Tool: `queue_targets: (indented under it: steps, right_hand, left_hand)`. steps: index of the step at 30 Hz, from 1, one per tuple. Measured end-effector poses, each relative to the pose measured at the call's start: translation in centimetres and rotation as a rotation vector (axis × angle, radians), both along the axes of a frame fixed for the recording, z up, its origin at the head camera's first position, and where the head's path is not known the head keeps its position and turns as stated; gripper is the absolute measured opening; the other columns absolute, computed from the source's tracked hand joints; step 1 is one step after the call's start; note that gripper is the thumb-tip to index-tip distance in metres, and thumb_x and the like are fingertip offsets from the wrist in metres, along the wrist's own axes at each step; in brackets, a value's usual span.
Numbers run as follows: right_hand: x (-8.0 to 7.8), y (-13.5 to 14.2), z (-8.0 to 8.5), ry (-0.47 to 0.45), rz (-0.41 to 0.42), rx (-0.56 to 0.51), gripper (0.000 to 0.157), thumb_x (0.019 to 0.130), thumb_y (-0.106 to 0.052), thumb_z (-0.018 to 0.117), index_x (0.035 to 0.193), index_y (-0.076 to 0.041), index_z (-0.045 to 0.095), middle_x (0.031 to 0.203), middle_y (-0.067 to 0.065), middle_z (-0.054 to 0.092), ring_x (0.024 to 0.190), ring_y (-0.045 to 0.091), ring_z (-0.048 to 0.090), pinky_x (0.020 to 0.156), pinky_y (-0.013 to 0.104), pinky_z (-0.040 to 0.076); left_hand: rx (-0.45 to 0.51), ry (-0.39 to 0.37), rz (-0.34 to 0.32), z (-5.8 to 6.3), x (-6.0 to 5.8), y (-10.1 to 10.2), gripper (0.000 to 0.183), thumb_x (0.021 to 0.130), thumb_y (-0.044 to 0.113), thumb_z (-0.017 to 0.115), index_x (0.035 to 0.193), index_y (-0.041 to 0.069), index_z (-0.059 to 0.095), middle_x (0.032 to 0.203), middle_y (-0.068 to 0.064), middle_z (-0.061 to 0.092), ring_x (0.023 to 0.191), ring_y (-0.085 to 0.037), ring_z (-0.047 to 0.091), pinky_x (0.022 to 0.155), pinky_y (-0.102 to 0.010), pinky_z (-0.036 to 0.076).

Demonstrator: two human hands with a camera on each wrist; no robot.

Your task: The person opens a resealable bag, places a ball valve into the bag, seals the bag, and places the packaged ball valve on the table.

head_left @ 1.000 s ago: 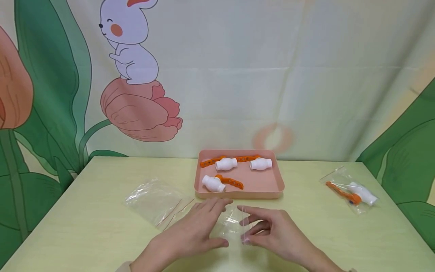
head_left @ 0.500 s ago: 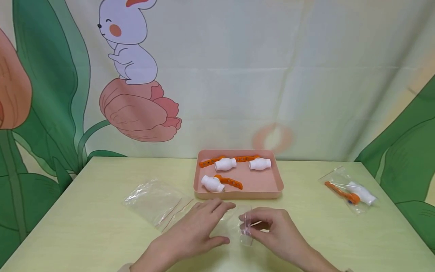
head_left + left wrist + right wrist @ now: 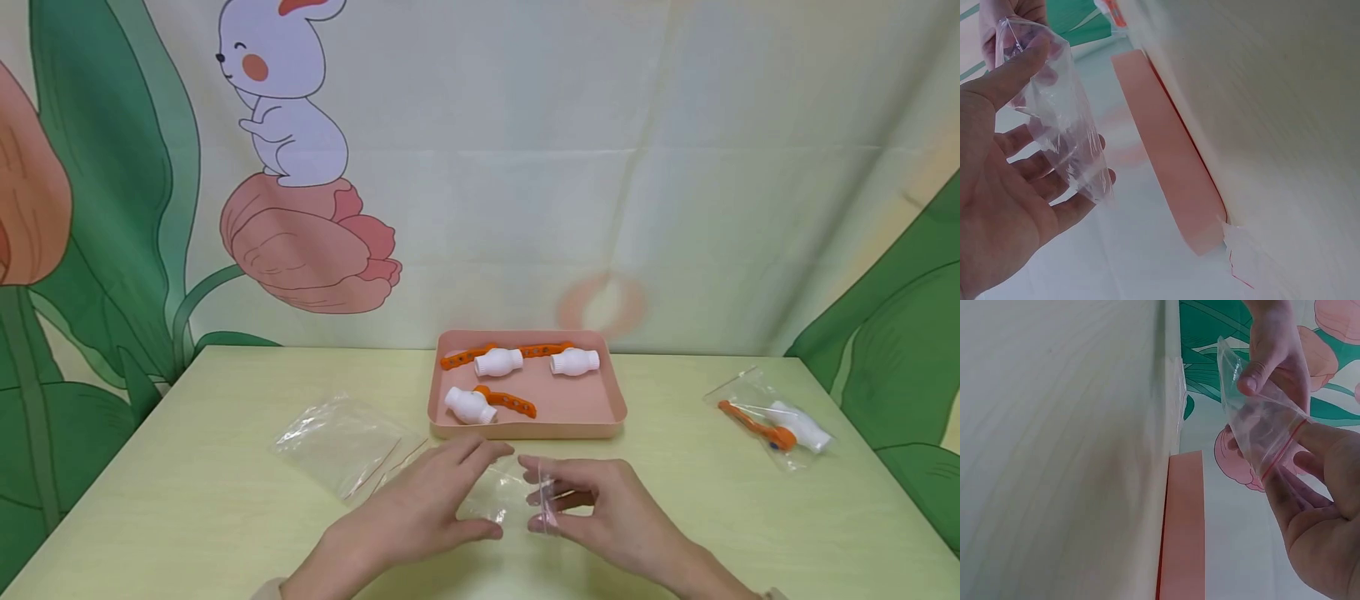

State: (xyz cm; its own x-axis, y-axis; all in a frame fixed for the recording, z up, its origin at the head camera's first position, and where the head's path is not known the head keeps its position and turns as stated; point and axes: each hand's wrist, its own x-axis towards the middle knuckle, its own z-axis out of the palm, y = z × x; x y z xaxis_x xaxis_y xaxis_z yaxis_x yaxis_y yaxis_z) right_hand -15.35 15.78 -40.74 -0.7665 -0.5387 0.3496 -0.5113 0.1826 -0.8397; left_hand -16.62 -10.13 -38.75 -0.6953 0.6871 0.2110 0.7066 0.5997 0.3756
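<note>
A clear zip bag [image 3: 498, 496] with a red line at its mouth [image 3: 1285, 447] hangs in the air between both hands. My right hand [image 3: 600, 512] has its thumb and fingertips spread at the mouth, and they appear to reach inside it. My left hand [image 3: 420, 508] stands around the bag's other end, thumb apart from the extended fingers. In the left wrist view, the bag passes between that thumb and the fingers [image 3: 1035, 169]; how firmly they touch it is hard to tell. Nothing shows inside the bag.
A pink tray [image 3: 525, 432] behind the hands holds several white ball valves [image 3: 470, 406] with orange lever handles [image 3: 510, 402]. More clear zip bags [image 3: 341, 442] lie flat at left. At right lies a bagged ball valve [image 3: 798, 427]. A printed cloth [image 3: 487, 208] hangs behind the table.
My right hand's thumb and index finger have moved somewhat wider apart at the bag's mouth since half a second ago. My left hand has hardly moved.
</note>
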Motion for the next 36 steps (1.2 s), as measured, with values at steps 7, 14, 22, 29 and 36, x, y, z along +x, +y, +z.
queue_targets:
  steps: [7, 14, 22, 29, 36]
  right_hand:
    - [-0.2, 0.0, 0.0, 0.057, 0.03, 0.037, 0.042, 0.092, -0.001, 0.076, 0.133, 0.002, 0.065, 0.102, 0.001, 0.073, 0.089, 0.015, 0.073, 0.082, 0.032, 0.06]
    - [-0.3, 0.2, 0.5, 0.143, -0.05, 0.047, 0.027, 0.09, 0.009, 0.072, 0.108, -0.011, 0.075, 0.1, -0.002, 0.074, 0.084, 0.015, 0.071, 0.079, 0.032, 0.061]
    - [-1.1, 0.8, 1.4, 0.14, -0.171, 0.07, 0.021, 0.093, 0.009, 0.067, 0.099, -0.009, 0.075, 0.091, 0.0, 0.074, 0.078, 0.015, 0.071, 0.073, 0.031, 0.061]
    - [-3.3, 0.7, 1.4, 0.079, -0.236, 0.132, 0.012, 0.096, 0.002, 0.068, 0.098, -0.008, 0.074, 0.091, -0.001, 0.074, 0.08, 0.015, 0.07, 0.072, 0.031, 0.06]
    - [-6.0, 0.3, 0.8, 0.079, -0.25, 0.193, 0.007, 0.096, 0.0, 0.068, 0.099, -0.004, 0.073, 0.09, 0.0, 0.07, 0.083, 0.013, 0.065, 0.073, 0.03, 0.058]
  left_hand:
    - [-0.019, -0.018, 0.003, -0.1, 0.1, 0.0, 0.069, 0.087, 0.036, 0.085, 0.143, 0.012, 0.053, 0.133, 0.0, 0.058, 0.118, -0.018, 0.058, 0.103, -0.038, 0.049]
    - [-0.021, -0.039, 0.033, -0.3, 0.1, -0.3, 0.068, 0.088, 0.037, 0.083, 0.144, 0.011, 0.052, 0.136, -0.002, 0.057, 0.12, -0.02, 0.059, 0.103, -0.039, 0.05]
    - [-0.026, -0.067, 0.054, -0.5, 0.1, -0.9, 0.068, 0.09, 0.038, 0.082, 0.145, 0.012, 0.051, 0.137, -0.002, 0.056, 0.12, -0.019, 0.058, 0.102, -0.04, 0.05]
    - [-0.041, -0.077, 0.042, -0.2, 0.4, -0.9, 0.067, 0.092, 0.041, 0.079, 0.146, 0.013, 0.05, 0.136, -0.002, 0.056, 0.12, -0.019, 0.058, 0.102, -0.039, 0.05]
    - [-0.056, -0.074, 0.009, -0.1, 0.7, -0.6, 0.068, 0.092, 0.04, 0.078, 0.147, 0.013, 0.049, 0.135, -0.001, 0.056, 0.12, -0.017, 0.057, 0.103, -0.038, 0.049]
